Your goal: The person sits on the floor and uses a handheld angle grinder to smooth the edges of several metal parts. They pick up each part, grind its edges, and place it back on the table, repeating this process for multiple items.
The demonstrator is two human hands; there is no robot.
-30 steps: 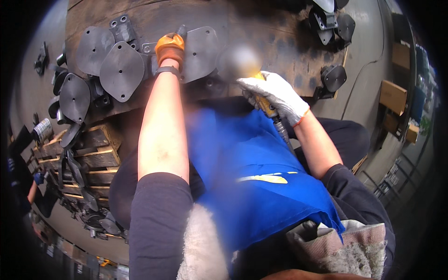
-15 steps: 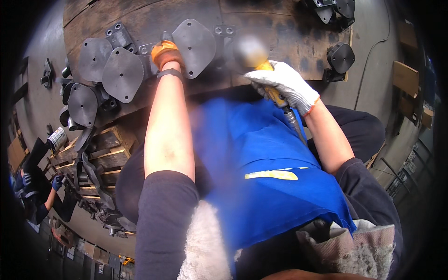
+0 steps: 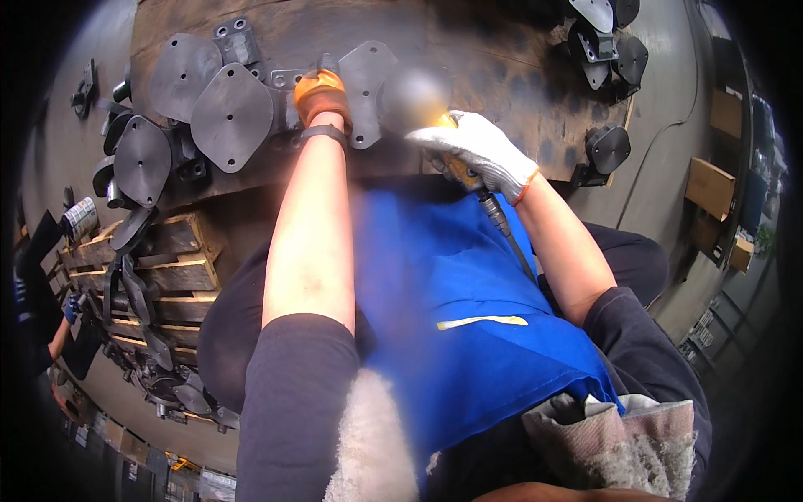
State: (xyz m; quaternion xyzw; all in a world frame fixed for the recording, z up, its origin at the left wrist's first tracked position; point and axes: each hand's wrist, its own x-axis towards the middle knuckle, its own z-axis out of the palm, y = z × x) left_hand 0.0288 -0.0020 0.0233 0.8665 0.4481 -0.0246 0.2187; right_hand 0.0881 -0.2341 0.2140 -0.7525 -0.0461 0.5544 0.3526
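My left hand, in an orange glove, is closed round the dark metal bracket. The bracket has a rounded diamond-shaped plate with holes, and its part under my fingers is hidden. In my white-gloved right hand is a yellow angle grinder with a hose running down from its rear. Its round disc is blurred and overlaps the plate's right edge; whether the two touch, I cannot tell. Left of my left hand lie similar brackets, among them a wide plate.
A worn wooden tabletop carries the parts. More brackets stand at its right end, including a round-faced one. Below left is a wooden pallet with metal parts beside it. A blue apron covers my lap. Another person's gloved hand shows far left.
The grinder has moved left, from beside the bracket's plate to over its right edge. My left hand keeps its hold on the bracket. The whole view has shifted slightly.
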